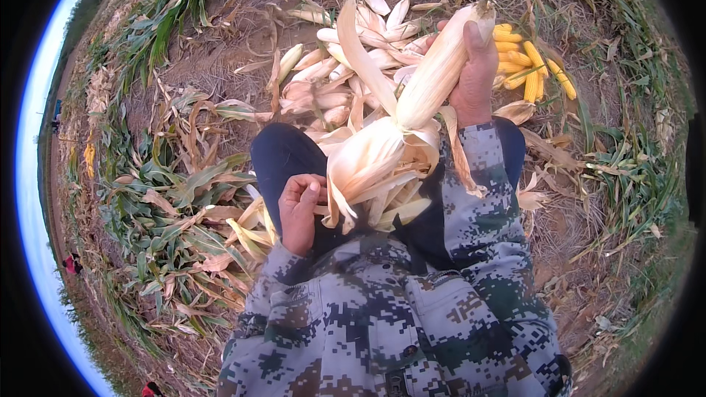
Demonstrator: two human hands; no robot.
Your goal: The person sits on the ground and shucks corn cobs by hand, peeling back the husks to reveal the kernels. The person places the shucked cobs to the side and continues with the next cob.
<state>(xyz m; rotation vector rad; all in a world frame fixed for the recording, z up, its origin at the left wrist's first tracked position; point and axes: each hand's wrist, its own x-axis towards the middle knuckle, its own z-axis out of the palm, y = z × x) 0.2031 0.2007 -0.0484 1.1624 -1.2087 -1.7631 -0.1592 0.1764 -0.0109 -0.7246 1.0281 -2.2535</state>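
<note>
A large ear of corn lies tilted across my lap, its tip end up and to the right. Tight pale husk still wraps the ear, while loose outer husk leaves flare from its lower end. My right hand is closed around the upper part, thumb on top and fingertips behind it. Beside the lower left of the flared leaves, my left hand is curled closed with its thumb against the fingers. The leaf edge meets those fingertips, but what they grip is hidden.
Beyond my knees lies a heap of unpeeled corn ears. To its right is a small pile of bare yellow cobs. Cut green and dry stalks litter the soil on the left, and more leaves lie right.
</note>
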